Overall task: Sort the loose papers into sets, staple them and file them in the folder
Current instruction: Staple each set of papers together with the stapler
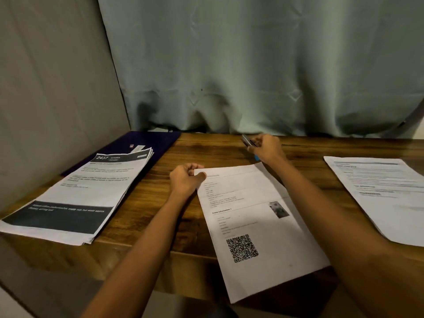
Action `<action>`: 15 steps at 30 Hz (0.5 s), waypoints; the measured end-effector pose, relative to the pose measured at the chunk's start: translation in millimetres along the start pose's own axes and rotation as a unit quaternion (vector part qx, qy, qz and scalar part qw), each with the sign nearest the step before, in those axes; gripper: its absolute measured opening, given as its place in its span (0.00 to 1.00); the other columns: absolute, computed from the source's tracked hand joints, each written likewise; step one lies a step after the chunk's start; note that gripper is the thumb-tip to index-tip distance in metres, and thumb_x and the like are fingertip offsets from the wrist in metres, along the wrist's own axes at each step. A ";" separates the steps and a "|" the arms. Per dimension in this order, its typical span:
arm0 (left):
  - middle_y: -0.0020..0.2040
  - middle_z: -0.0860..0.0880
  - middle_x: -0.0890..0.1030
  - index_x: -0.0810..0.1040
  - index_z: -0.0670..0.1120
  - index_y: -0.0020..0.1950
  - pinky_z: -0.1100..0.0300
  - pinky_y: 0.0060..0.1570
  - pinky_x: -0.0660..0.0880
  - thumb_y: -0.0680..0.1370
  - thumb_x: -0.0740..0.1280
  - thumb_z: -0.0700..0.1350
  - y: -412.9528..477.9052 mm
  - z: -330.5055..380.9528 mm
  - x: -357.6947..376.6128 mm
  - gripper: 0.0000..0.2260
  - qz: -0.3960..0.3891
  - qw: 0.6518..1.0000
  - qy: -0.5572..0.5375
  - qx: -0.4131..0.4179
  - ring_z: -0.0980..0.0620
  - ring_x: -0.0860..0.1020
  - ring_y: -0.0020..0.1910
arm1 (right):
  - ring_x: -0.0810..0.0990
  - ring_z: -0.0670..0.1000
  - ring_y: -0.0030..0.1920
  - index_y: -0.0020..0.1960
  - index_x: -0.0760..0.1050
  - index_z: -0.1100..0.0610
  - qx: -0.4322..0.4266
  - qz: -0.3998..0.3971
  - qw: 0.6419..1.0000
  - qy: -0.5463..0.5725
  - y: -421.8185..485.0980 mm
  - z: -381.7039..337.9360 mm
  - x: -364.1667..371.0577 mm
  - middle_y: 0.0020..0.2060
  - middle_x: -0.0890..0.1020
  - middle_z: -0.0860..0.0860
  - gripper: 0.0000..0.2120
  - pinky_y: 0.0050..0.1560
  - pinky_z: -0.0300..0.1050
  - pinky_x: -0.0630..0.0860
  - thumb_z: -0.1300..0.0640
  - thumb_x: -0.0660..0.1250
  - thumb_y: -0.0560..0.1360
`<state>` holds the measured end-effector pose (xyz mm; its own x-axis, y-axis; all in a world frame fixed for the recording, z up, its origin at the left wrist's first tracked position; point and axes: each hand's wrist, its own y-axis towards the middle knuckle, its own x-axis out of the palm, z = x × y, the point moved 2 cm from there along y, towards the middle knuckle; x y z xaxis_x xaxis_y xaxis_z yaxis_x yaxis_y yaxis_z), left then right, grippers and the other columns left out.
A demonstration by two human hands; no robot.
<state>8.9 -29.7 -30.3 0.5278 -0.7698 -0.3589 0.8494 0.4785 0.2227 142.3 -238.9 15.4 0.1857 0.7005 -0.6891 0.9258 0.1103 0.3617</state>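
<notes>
The left hand (185, 180) is curled into a loose fist, and its fingers (195, 166) and thumb pinch the far left corner of a printed sheet with a QR code (259, 226). This sheet lies on the wooden surface (206, 148), stretching from those fingers back towards the person, and its near end hangs past the surface's edge. The edge of a second sheet shows under it along the right side. Beyond the sheet's far right corner, the right hand (268, 149) has its fingers (259, 140) curled round a small dark stapler (247, 140). The stapler is blurred: its tip points left out of the fingers and a blue end shows below the hand. Whether it touches the surface cannot be told. Well left of the left fingers lies a thick stack of papers (87, 193) whose top page has a dark header and footer. Its far end rests on a dark blue folder (156, 140) that lies flat in the corner. Well right of the right fingers sits another set of printed sheets (380, 193). A pale green curtain (252, 65) hangs just beyond the right fingers, down to the far edge of the surface.
</notes>
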 end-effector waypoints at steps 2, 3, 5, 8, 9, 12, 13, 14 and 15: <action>0.44 0.51 0.83 0.80 0.47 0.48 0.66 0.38 0.79 0.73 0.72 0.37 0.1 0.9 -1.3 0.07 0.005 1.000 -0.013 -0.003 0.58 0.81 0.41 | 0.80 0.55 0.48 0.59 0.78 0.61 0.022 0.004 0.998 -0.050 -2.0 17.4 -7.6 0.51 0.82 0.57 0.16 0.48 0.48 0.77 0.55 0.72 0.73; 0.44 0.52 0.82 0.80 0.47 0.47 0.64 0.40 0.79 0.73 0.72 0.38 0.3 0.8 -2.0 0.07 0.007 1.000 -0.017 -0.006 0.58 0.81 0.42 | 0.79 0.55 0.46 0.57 0.78 0.61 0.035 0.003 0.997 -0.068 -3.7 24.8 -10.4 0.50 0.82 0.57 0.15 0.47 0.48 0.78 0.55 0.71 0.74; 0.44 0.53 0.82 0.80 0.48 0.47 0.61 0.44 0.80 0.72 0.72 0.38 1.2 -0.4 -3.2 0.07 0.011 1.000 -0.024 -0.015 0.58 0.81 0.43 | 0.79 0.54 0.44 0.56 0.79 0.61 0.048 -0.005 0.994 -0.103 -6.9 36.6 -14.9 0.48 0.82 0.58 0.14 0.46 0.47 0.78 0.54 0.71 0.74; 0.46 0.53 0.82 0.81 0.48 0.47 0.61 0.46 0.79 0.73 0.72 0.38 3.9 -1.5 -4.8 0.07 0.018 1.000 -0.021 -0.013 0.56 0.80 0.46 | 0.79 0.55 0.44 0.56 0.80 0.62 0.052 -0.021 0.991 -0.124 -10.8 48.8 -16.9 0.49 0.82 0.58 0.15 0.48 0.47 0.78 0.53 0.69 0.75; 0.46 0.53 0.81 0.81 0.48 0.47 0.61 0.47 0.78 0.73 0.72 0.38 4.8 -2.0 -5.1 0.07 0.020 1.000 -0.020 -0.013 0.56 0.79 0.47 | 0.78 0.54 0.43 0.57 0.79 0.62 0.053 -0.029 0.991 -0.123 -12.5 51.2 -16.2 0.49 0.82 0.58 0.15 0.48 0.46 0.77 0.53 0.68 0.76; 0.46 0.53 0.80 0.80 0.49 0.46 0.57 0.50 0.79 0.73 0.71 0.38 5.9 -2.9 -6.5 0.07 0.031 0.999 -0.033 -0.018 0.54 0.79 0.50 | 0.77 0.54 0.45 0.58 0.79 0.60 0.050 -0.046 0.990 -0.121 -16.3 53.6 -14.8 0.51 0.82 0.58 0.15 0.50 0.46 0.75 0.52 0.66 0.77; 0.47 0.52 0.80 0.80 0.49 0.46 0.55 0.51 0.79 0.74 0.71 0.38 6.6 -4.1 -6.7 0.07 0.036 0.998 -0.044 -0.022 0.52 0.79 0.50 | 0.77 0.55 0.48 0.56 0.80 0.60 0.048 -0.049 0.989 -0.129 -17.7 52.1 -14.8 0.51 0.82 0.58 0.15 0.52 0.48 0.75 0.50 0.64 0.78; 0.49 0.51 0.81 0.79 0.49 0.46 0.54 0.52 0.79 0.74 0.71 0.37 7.1 -4.6 -6.8 0.07 0.040 0.997 -0.052 -0.026 0.51 0.79 0.51 | 0.77 0.56 0.52 0.52 0.80 0.60 0.048 -0.043 0.988 -0.142 -19.1 51.0 -15.6 0.52 0.81 0.59 0.15 0.56 0.51 0.74 0.49 0.62 0.79; 0.50 0.50 0.81 0.79 0.49 0.46 0.53 0.52 0.79 0.74 0.71 0.37 7.8 -5.4 -7.0 0.07 0.045 0.997 -0.059 -0.029 0.51 0.79 0.52 | 0.75 0.58 0.56 0.48 0.78 0.60 0.042 -0.029 0.987 -0.152 -21.0 49.1 -17.3 0.52 0.80 0.59 0.16 0.59 0.53 0.72 0.47 0.60 0.80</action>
<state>11.9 -18.4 -30.9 0.6013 -0.7651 -0.2304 0.7988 0.5691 0.1950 135.8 -287.9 -11.2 0.2095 0.4497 -0.8683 0.9596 0.0762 0.2710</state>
